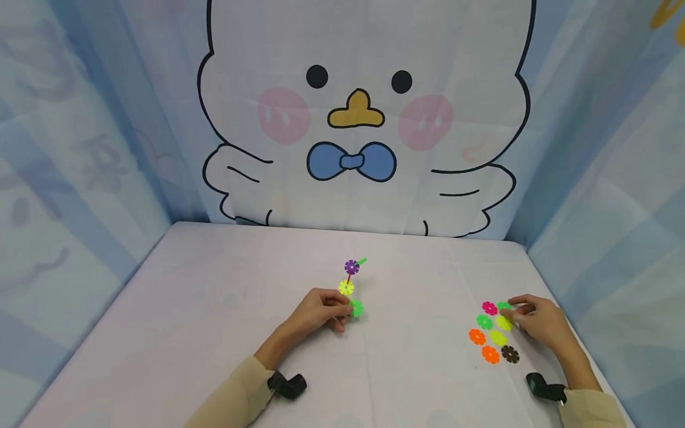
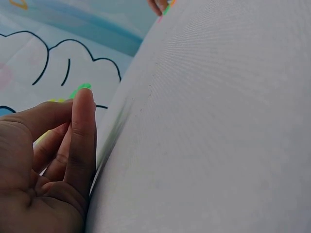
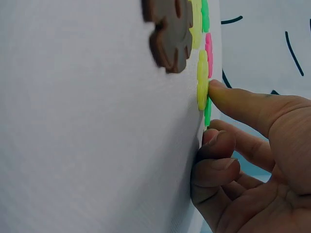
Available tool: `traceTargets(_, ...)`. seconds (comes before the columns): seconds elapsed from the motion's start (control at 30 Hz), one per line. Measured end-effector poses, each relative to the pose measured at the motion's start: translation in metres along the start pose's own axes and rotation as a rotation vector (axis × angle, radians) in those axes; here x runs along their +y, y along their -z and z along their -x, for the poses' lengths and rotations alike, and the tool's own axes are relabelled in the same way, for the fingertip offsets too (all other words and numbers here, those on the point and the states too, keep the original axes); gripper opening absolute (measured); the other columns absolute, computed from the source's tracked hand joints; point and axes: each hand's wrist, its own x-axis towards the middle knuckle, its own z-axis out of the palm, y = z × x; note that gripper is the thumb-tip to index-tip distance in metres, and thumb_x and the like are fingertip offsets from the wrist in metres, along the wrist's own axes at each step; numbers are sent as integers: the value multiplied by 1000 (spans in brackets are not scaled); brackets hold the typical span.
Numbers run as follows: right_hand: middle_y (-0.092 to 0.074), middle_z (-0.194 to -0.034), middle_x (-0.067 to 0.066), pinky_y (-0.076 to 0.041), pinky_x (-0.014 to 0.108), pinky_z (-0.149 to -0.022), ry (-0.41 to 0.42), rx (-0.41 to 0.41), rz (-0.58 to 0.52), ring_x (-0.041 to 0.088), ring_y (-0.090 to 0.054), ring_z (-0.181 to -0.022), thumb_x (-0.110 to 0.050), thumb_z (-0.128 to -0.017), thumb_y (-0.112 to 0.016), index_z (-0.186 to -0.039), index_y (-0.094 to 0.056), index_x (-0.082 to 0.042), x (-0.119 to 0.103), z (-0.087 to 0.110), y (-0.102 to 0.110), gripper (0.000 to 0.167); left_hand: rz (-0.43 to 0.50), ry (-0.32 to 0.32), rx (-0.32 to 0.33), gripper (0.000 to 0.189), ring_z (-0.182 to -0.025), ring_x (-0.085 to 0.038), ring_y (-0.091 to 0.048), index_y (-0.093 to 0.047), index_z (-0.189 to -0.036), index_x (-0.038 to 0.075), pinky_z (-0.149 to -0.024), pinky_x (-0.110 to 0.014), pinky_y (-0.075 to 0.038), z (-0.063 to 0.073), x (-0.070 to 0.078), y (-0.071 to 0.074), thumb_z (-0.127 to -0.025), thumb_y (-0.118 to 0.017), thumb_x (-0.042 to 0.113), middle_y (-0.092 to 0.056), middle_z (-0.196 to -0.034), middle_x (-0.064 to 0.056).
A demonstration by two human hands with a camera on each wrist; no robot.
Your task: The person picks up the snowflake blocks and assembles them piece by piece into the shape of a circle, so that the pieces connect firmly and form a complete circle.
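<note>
My left hand pinches a green notched building disc between thumb and fingertips near the table's middle. That disc ends a joined chain: a yellow disc, a pinkish-red disc seen edge-on, a purple disc and a slanted green disc. Curled fingers mostly hide the held disc in the left wrist view. At the right, my right hand reaches into loose flat discs. Its thumb and index finger stand apart about a loose green disc, thumb tip at a loose yellow disc.
Around the right hand lie a pink disc, another green disc, a second yellow disc, orange discs and a dark brown disc. Printed cloth hangs behind the white table and at both sides.
</note>
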Motion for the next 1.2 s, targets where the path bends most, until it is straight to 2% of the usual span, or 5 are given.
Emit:
traceTargets(0.17,-66,-93,19,-49,26,-60,-18,3,-6,25,-59,-77,-27,-96,-76,-123,-66,11,0,-1,-1,47,-1,-3,2,23,-67,-11,-71,-72,-112,-6,-66,-28,-66,0,0,-1,-97,-77,11,-74,-81,-6)
traceTargets(0.4,-65,-104,29,-51,25,-65,-65,2,-26,34,-60,-90,-24,-96,-78,-122,-63,13,-2,-5,-2,48,-10,-2,3,23,-67,-11,-70,-73,-112,-5,-66,-28,-66,-1,1,-1,-97,-77,11,-75,-82,-5)
traceTargets(0.63,-69,-101,29,-52,26,-61,-77,8,-66,24,-63,-77,-21,-95,-79,-120,-61,9,-2,-7,0,43,-1,-6,1,23,-67,-11,-71,-72,-113,-6,-65,-28,-66,-1,1,0,-97,-76,10,-75,-83,-5)
traceTargets(0.93,-72,-74,4,-48,25,-57,-35,42,-76,16,-63,-66,-17,-99,-74,-120,-64,10,-3,-2,2,36,14,-4,8,22,-67,-11,-70,-72,-111,-6,-65,-28,-66,-1,0,0,-97,-76,10,-76,-83,-4)
traceTargets(1.2,-78,-88,12,-54,22,-59,-20,85,-137,11,-65,-66,-17,-100,-74,-122,-69,8,-15,1,-3,34,11,-4,0,22,-67,-11,-70,-72,-111,-6,-66,-29,-66,-2,-1,1,-97,-76,10,-76,-83,-7)
